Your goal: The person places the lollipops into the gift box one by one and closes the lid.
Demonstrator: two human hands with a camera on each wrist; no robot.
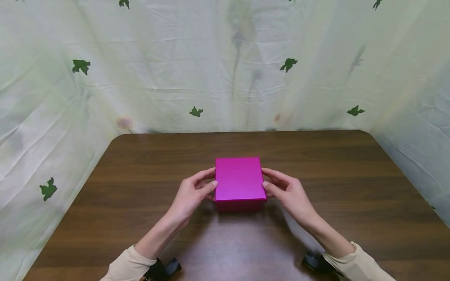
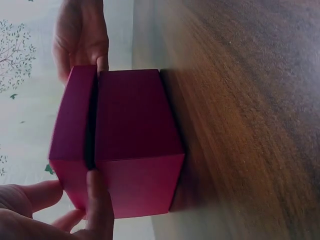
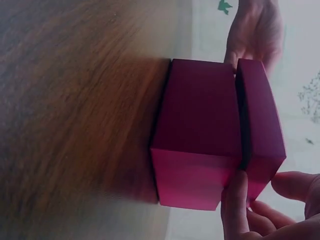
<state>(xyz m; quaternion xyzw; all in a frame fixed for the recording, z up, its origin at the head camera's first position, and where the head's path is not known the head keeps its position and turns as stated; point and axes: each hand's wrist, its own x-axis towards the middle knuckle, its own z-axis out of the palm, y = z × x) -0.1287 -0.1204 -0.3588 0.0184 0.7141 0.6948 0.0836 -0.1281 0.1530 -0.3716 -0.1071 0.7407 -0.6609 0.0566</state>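
A magenta box stands upright on the table, its smooth lid (image 1: 240, 177) facing up. In the left wrist view, a narrow dark gap parts the lid (image 2: 74, 117) from the box base (image 2: 135, 115). My left hand (image 1: 192, 192) pinches the lid's left side, thumb near the top edge and one finger by the gap. On the opposite side, my right hand (image 1: 289, 192) grips the lid in much the same way. The right wrist view shows the base (image 3: 197, 107) resting on the wood, with the lid (image 3: 261, 112) slightly apart from it. What the box contains is hidden.
The brown wooden table (image 1: 140, 164) has rounded far corners. A pale curtain (image 1: 197, 70) with green leaf shapes hangs behind it and along both sides. Dark wrist devices (image 1: 163, 269) show below the light sleeves (image 1: 128, 265).
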